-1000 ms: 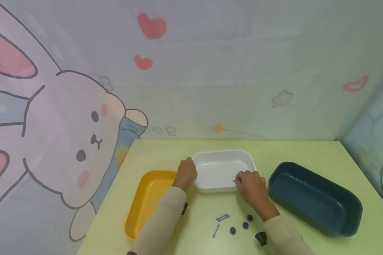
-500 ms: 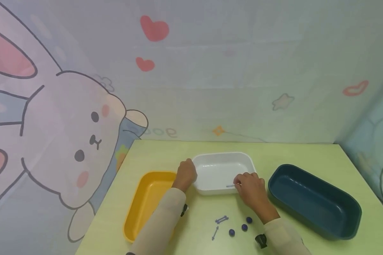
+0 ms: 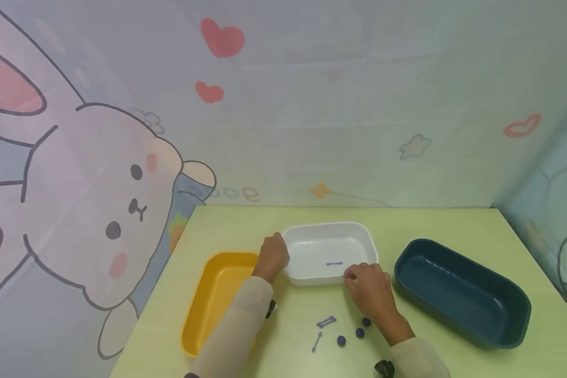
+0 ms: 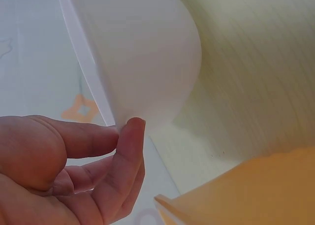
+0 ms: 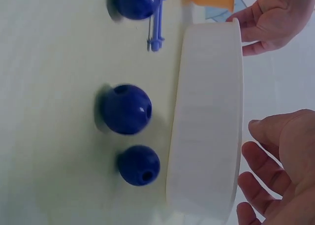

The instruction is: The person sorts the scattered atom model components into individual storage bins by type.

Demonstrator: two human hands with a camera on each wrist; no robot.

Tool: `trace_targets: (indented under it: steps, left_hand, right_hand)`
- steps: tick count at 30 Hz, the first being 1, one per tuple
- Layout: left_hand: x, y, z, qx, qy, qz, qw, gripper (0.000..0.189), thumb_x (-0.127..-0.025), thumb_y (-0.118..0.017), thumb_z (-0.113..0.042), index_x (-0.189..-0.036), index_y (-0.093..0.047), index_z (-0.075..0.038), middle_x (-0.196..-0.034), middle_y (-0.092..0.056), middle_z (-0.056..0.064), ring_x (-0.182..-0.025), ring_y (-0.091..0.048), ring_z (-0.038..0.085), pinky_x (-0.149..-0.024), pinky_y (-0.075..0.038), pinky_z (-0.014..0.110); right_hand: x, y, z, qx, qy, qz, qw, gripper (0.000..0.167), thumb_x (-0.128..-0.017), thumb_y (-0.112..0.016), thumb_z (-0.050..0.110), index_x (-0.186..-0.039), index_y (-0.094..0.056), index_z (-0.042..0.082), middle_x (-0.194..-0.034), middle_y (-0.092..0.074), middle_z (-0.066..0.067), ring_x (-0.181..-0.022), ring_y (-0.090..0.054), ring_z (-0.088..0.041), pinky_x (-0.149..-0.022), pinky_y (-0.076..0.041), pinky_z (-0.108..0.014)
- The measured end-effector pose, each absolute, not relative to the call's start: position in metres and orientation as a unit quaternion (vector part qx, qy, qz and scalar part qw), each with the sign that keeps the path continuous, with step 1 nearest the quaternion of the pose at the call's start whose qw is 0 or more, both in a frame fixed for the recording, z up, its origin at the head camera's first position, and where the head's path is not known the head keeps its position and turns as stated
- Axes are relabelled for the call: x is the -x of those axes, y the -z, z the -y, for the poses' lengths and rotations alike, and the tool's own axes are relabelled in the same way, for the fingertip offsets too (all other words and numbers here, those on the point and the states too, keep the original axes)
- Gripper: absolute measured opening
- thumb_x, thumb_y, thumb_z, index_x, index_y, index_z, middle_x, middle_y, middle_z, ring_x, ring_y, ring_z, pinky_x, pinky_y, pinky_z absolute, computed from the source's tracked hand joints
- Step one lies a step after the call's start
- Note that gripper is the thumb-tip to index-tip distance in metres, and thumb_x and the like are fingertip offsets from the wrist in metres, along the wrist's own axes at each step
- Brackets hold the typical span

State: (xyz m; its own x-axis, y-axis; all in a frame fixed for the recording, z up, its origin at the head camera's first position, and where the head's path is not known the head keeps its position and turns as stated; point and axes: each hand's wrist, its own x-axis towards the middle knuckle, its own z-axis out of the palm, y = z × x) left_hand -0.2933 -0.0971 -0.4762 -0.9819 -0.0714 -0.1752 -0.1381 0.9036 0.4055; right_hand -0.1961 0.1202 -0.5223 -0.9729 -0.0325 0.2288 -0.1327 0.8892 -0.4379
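My left hand pinches the left rim of the white container between thumb and fingers; the left wrist view shows that grip on the container wall up close. Over the front right rim is my right hand, fingers loosely bent with nothing between them. In the right wrist view, its thumb and fingertips stand apart, right at the rim. A small lilac rod with knobbed ends lies on the container's floor. Several similar rods and dark blue balls with holes lie on the table in front.
A yellow container stands left of the white one, partly behind my left forearm. To the right, a dark teal container sits at an angle. A printed cloth with a rabbit hangs behind the table.
My right hand held the lilac rod over the white container, then let it go; it now lies inside. The left hand keeps its grip on the rim.
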Motion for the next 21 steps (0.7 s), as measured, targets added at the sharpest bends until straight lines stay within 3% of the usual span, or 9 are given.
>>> trace_targets:
  steps: [5, 11, 21]
  left_hand:
    - [0.292, 0.478, 0.098, 0.035, -0.204, -0.976, 0.063, 0.024, -0.098, -0.057, 0.000, -0.120, -0.054, 0.009, -0.112, -0.063, 0.028, -0.099, -0.065, 0.035, -0.095, -0.057, 0.046]
    - [0.292, 0.478, 0.100, 0.024, -0.206, -0.976, 0.058, 0.024, -0.097, -0.057, 0.000, -0.118, -0.054, 0.010, -0.108, -0.064, 0.029, -0.098, -0.067, 0.037, -0.090, -0.059, 0.046]
    - [0.291, 0.476, 0.098, 0.038, -0.209, -0.975, 0.070, 0.027, -0.098, -0.058, 0.000, -0.123, -0.054, 0.010, -0.112, -0.063, 0.027, -0.096, -0.065, 0.034, -0.092, -0.059, 0.045]
  right_hand:
    - [0.186, 0.528, -0.112, -0.054, -0.248, 0.963, 0.090, 0.008, -0.089, -0.069, 0.015, -0.091, -0.076, 0.016, -0.091, -0.074, -0.001, -0.093, -0.064, -0.029, -0.077, -0.048, -0.049]
    - [0.179, 0.538, -0.102, -0.081, -0.257, 0.962, 0.031, 0.009, -0.084, -0.074, 0.014, -0.091, -0.077, 0.019, -0.093, -0.075, 0.003, -0.096, -0.067, -0.023, -0.081, -0.052, -0.048]
    - [0.173, 0.552, -0.092, -0.151, -0.221, 0.964, -0.006, 0.014, -0.078, -0.072, 0.012, -0.089, -0.078, 0.018, -0.083, -0.067, 0.002, -0.079, -0.055, -0.020, -0.068, -0.045, -0.041]
